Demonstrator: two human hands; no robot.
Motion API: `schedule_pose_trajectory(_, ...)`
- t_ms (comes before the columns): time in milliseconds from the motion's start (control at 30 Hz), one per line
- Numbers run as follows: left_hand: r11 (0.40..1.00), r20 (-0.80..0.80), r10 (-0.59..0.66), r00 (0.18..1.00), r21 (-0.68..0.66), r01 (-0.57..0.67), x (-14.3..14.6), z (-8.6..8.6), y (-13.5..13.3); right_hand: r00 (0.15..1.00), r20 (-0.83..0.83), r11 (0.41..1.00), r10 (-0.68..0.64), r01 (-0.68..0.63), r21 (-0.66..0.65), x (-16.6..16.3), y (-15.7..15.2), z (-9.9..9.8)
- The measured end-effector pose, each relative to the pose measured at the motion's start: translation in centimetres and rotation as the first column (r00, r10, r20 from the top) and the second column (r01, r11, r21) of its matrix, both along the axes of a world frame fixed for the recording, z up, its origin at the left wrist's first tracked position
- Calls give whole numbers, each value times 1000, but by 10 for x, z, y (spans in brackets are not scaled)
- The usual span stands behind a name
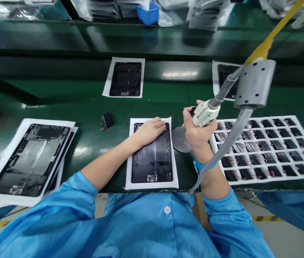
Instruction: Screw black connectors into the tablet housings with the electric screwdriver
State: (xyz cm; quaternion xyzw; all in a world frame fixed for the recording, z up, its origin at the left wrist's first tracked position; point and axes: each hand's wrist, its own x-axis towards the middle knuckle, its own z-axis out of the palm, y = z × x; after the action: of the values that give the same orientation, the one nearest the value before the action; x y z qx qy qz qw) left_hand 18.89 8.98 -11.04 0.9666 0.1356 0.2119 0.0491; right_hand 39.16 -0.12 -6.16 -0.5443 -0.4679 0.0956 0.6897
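A black tablet back frame (152, 157) lies on a white sheet (129, 172) right in front of me on the green bench. My left hand (150, 130) rests on the frame's top edge, fingers curled down and pressing it. My right hand (198, 129) is closed around a pale electric screwdriver (206, 111), held just right of the frame above a round perforated screw dish (180, 139). A grey hose (223, 148) and a hanging grey unit (254, 84) trail from the tool.
A stack of frames on white sheets (30, 157) lies at the left. A white sheet with rows of small black parts (270, 147) sits at the right. A loose black part (107, 120), two more frames (125, 79) (225, 80) and a blue bin (148, 14) lie farther back.
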Motion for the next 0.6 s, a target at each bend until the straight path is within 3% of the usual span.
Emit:
schedule_pose_trajectory(267,985,-51,126,991,-110,-131,9,4,-16,997,-74,1000,8,-7,7,-5,2,6)
schedule_pose_trajectory(433,956,42,117,992,-275,-101,8,6,-14,998,-58,999,0,2,34,-17,23,12)
schedule_pose_trajectory(600,885,112,136,984,-460,-70,6,6,-1,997,-74,1000,6,-7,-5,-32,43,-1)
